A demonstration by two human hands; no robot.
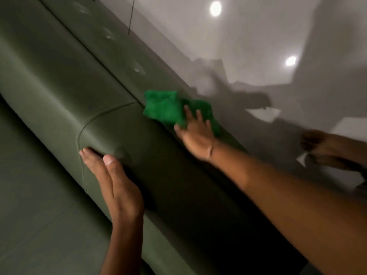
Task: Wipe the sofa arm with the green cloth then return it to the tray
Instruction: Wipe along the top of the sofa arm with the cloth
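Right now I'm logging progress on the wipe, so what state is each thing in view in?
green cloth: bunched, pressed on the sofa arm's far side under the right hand.
right hand: fingers spread flat, on the cloth.
left hand: open, resting flat on the arm's rounded top.
sofa arm: olive, smudges along its far side.
tray: not visible.
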